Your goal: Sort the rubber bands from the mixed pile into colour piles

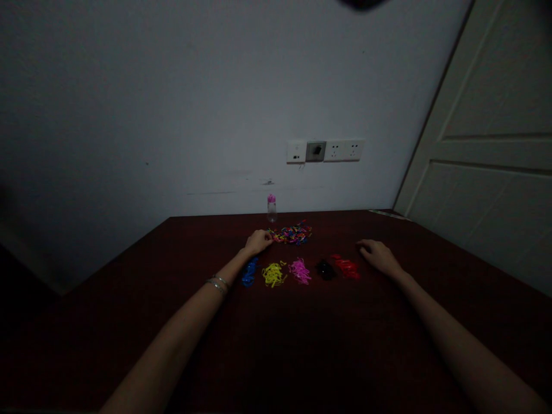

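My left hand (259, 241) reaches to the left edge of a mixed pile of small colourful bands (294, 234), fingertips pinched together at its rim. Whatever lies between those fingertips is too small to see. Resting on the table at the right, my right hand (376, 255) has its thumb apart from its fingers and nothing visible in it. Nearer to me lie single-colour heaps in a row: blue (249, 272), yellow (273, 275), pink (300, 271), black (325, 269) and red (347, 267). The red heap is just left of my right hand.
A small clear bottle with a pink top (271, 209) stands behind the mixed pile, near the wall. Everything rests on a dark red table (276, 333). Sockets and switches (325, 151) sit on the wall; a pale panelled door (487, 138) is at the right.
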Demonstrator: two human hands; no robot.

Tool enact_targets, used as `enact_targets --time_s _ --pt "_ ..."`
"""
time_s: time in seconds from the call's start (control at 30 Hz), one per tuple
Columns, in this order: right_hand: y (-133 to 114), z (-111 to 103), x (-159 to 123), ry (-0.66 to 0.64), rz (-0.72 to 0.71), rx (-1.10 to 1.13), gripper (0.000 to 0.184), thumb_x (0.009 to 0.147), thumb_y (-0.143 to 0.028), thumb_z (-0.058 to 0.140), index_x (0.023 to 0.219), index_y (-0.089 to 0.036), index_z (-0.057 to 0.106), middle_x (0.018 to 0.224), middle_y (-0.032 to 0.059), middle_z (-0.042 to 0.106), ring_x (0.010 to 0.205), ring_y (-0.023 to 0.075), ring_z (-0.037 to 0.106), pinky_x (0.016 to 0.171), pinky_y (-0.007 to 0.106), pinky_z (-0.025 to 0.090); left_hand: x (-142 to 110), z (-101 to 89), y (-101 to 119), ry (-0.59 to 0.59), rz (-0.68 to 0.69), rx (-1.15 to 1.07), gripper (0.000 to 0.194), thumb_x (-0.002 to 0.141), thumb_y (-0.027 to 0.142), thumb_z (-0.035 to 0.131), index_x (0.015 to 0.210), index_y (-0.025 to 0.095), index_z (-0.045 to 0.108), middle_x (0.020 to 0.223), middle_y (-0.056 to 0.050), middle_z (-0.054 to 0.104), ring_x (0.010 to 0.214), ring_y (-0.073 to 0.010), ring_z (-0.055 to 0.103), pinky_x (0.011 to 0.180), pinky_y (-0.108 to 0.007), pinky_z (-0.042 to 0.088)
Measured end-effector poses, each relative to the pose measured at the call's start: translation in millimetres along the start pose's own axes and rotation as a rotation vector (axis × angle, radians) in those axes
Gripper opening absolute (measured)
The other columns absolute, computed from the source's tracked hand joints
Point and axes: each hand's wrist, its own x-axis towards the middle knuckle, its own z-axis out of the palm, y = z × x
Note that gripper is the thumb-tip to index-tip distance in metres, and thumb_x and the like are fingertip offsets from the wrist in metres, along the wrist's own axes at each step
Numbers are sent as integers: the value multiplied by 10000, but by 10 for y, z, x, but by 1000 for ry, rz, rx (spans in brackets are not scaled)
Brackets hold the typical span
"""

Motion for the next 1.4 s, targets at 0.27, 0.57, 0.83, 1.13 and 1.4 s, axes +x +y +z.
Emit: enact_targets --time_s 0.27,0.57,0.83,1.13,1.4 --pt "-14 -16 -3 1 -6 6 358 808 -282 412 1072 -178 630 1132 92 620 1048 235 553 908 367 413 11 -35 98 38 15 -57 160 704 258 593 768 171 712 742 -53 665 696 -162 578 595 -226 381" --pt "-55 -25 1 -12 9 -19 353 820 -281 396 1067 -176 625 1145 87 611 1056 236 545 904 362 415 125 157 864 -15 233 -103 192 710 271 587 793 151 713 709 -45 659 644 -135 562 603 -215 405" --pt "-108 -55 -21 -15 20 -27 357 825 -266 383 1078 -173 616 1146 83 606 1065 237 532 916 370 406 -19 560 1546 -189 429 -6 160 721 248 573 808 202 699 764 -36 670 684 -127 584 639 -201 424" --pt "-91 -40 -18 -9 17 -32 357 822 -266 389 1086 -186 615 1157 76 601 1074 230 526 921 366 402 133 435 1135 -77 378 -54 253 750 272 525 919 164 680 826 -47 666 736 -142 583 682 -216 426" --pt "-78 -27 0 -41 24 -84 370 827 -281 387 1105 -179 609 1174 83 591 1065 236 531 897 363 412 242 -79 154 263 -126 -57 257 798 328 495 909 182 674 881 -64 674 800 -163 593 669 -226 415"
